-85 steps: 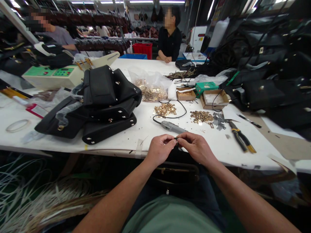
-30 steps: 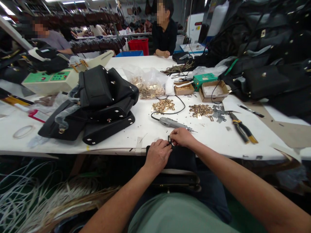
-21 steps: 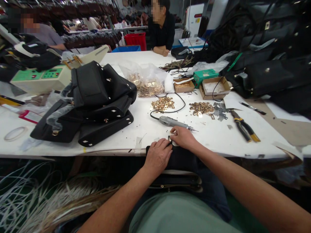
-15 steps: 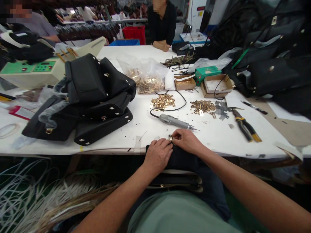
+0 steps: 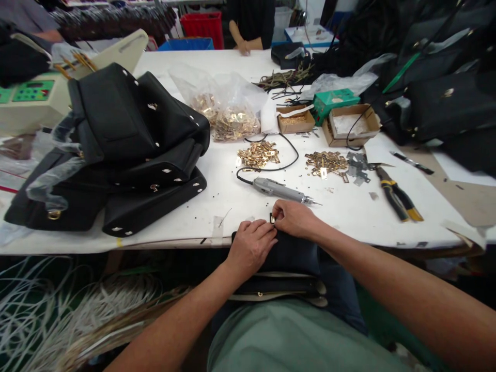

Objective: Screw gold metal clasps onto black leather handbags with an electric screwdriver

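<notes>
A black handbag (image 5: 292, 253) rests at the table's front edge and on my lap. My left hand (image 5: 251, 243) lies over its far edge, fingers together and gripping it. My right hand (image 5: 290, 217) is closed, thumb and fingertips pinching a small metal lock plate (image 5: 272, 219) at the bag's edge. The fingertips partly cover the plate, and I cannot tell whether it is fastened. Just beyond my right hand lies a grey electric screwdriver (image 5: 281, 190), its bit pointing right.
Gold metal plates (image 5: 259, 154) and darker fittings (image 5: 325, 163) lie in piles beyond the screwdriver. Pliers (image 5: 399, 196) are on the right. Black bags (image 5: 116, 129) are stacked on the left. Small boxes (image 5: 296, 121) stand farther back. A person's hands (image 5: 246, 46) rest on the far side.
The view has tipped down and shifted slightly. My hands stay at the bag's edge, with my right fingers moved slightly over the plate. The screwdriver stays on the table.
</notes>
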Motion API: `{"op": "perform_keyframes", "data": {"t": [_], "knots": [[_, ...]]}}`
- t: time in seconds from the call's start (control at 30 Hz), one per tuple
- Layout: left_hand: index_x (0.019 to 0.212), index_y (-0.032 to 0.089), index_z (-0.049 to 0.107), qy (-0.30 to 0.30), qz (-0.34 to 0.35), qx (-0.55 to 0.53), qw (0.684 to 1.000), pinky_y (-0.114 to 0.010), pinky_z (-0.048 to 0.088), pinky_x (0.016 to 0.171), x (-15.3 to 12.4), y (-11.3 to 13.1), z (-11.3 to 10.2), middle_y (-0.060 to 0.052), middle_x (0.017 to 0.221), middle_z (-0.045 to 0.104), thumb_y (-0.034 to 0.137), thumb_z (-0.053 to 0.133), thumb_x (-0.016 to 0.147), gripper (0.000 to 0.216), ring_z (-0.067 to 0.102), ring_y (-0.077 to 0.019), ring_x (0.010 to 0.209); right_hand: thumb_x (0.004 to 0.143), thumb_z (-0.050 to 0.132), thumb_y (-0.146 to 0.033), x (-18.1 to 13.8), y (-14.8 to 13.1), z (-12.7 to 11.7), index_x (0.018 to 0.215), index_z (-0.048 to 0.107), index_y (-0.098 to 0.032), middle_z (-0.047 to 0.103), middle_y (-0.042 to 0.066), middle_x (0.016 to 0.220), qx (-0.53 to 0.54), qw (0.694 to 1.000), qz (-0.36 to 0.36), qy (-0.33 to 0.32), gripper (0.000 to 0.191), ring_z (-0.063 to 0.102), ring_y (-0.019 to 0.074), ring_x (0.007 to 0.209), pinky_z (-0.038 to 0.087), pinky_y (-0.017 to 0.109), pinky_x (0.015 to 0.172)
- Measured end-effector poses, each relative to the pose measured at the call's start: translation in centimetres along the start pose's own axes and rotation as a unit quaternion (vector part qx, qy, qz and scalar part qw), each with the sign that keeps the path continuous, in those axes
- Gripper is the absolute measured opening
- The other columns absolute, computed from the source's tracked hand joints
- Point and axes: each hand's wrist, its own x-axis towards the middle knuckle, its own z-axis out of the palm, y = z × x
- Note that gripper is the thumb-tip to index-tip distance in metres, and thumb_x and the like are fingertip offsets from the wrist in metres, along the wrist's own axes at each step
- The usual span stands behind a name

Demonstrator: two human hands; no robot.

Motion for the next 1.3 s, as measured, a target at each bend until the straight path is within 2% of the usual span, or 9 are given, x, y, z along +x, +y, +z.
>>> {"op": "perform_keyframes", "data": {"t": [0.33, 0.57, 0.7, 0.8, 0.93, 1.07, 1.2, 1.3], "knots": [[0.116, 0.023, 0.069, -0.045, -0.007, -0.024, 0.999, -0.041, 0.046, 0.089, 0.7, -0.3, -1.8, -0.006, 0.119, 0.071, 0.027, 0.059, 0.098, 0.021, 0.06, -0.0233, 0.114, 0.068, 0.072, -0.019, 0.5, -0.2, -0.9, 0.087, 0.069, -0.022, 0.072, 0.003, 0.08, 0.037, 0.998, 0.007, -0.045, 0.02, 0.061, 0.0188, 0.068, 0.038, 0.027, 0.055], [0.115, 0.022, 0.067, -0.014, -0.041, -0.035, 0.998, -0.046, 0.044, 0.096, 0.3, 0.7, -1.0, -0.006, 0.122, 0.07, 0.027, 0.058, 0.097, 0.02, 0.059, -0.0245, 0.117, 0.069, 0.07, -0.019, 0.4, 0.2, -0.1, 0.087, 0.068, -0.021, 0.072, 0.003, 0.079, 0.049, 0.999, 0.009, 0.002, 0.018, 0.059, 0.0183, 0.067, 0.039, 0.028, 0.058], [0.114, 0.022, 0.067, 0.04, -0.033, -0.041, 0.998, -0.047, 0.042, 0.105, 0.1, 0.8, -0.8, -0.006, 0.12, 0.071, 0.023, 0.059, 0.096, 0.02, 0.058, -0.0251, 0.122, 0.073, 0.068, -0.019, -0.6, 0.1, 0.4, 0.092, 0.067, -0.021, 0.07, 0.0, 0.075, 0.062, 0.998, -0.012, 0.029, 0.019, 0.06, 0.0167, 0.066, 0.037, 0.027, 0.059], [0.111, 0.023, 0.068, 0.073, -0.026, -0.04, 0.996, -0.047, 0.045, 0.103, 0.1, 0.6, -0.6, -0.006, 0.119, 0.071, 0.02, 0.058, 0.095, 0.019, 0.061, -0.0253, 0.118, 0.076, 0.068, -0.02, -1.6, 0.4, 0.6, 0.099, 0.068, -0.021, 0.07, -0.003, 0.074, 0.111, 0.992, -0.048, 0.043, 0.023, 0.061, 0.0147, 0.066, 0.04, 0.024, 0.059], [0.111, 0.025, 0.069, 0.098, -0.004, -0.03, 0.995, -0.048, 0.048, 0.1, 0.3, 0.1, -0.4, -0.005, 0.117, 0.072, 0.018, 0.057, 0.095, 0.022, 0.063, -0.0265, 0.115, 0.085, 0.063, -0.024, -2.8, 3.1, -0.9, 0.096, 0.07, -0.021, 0.068, -0.002, 0.074, 0.177, 0.97, -0.084, 0.147, 0.014, 0.061, 0.014, 0.066, 0.044, 0.024, 0.063], [0.11, 0.025, 0.069, 0.111, 0.003, -0.022, 0.994, -0.049, 0.05, 0.098, 0.3, 0.0, -0.3, -0.006, 0.115, 0.073, 0.02, 0.056, 0.095, 0.021, 0.065, -0.027, 0.113, 0.088, 0.06, -0.029, -2.8, 8.6, -5.1, 0.092, 0.073, -0.022, 0.07, 0.0, 0.076, 0.051, 0.967, 0.012, 0.248, 0.016, 0.064, 0.0164, 0.072, 0.045, 0.026, 0.067], [0.11, 0.026, 0.069, 0.113, 0.004, -0.022, 0.993, -0.048, 0.052, 0.096, 0.4, -0.1, -0.3, -0.005, 0.113, 0.073, 0.019, 0.057, 0.094, 0.021, 0.066, -0.0268, 0.113, 0.088, 0.061, -0.028, -0.2, 13.1, -9.0, 0.111, 0.073, -0.02, 0.073, 0.005, 0.092, -0.015, 0.959, 0.069, 0.274, 0.027, 0.064, 0.0202, 0.083, 0.044, 0.029, 0.075], [0.111, 0.026, 0.069, 0.115, 0.001, -0.023, 0.993, -0.048, 0.053, 0.096, 0.3, -0.2, -0.2, -0.004, 0.113, 0.073, 0.019, 0.057, 0.094, 0.022, 0.065, -0.0261, 0.113, 0.088, 0.064, -0.031, 2.6, 14.1, -10.2, 0.128, 0.067, -0.025, 0.072, 0.005, 0.106, -0.039, 0.962, 0.066, 0.262, 0.041, 0.064, 0.0211, 0.091, 0.043, 0.029, 0.076]]}}
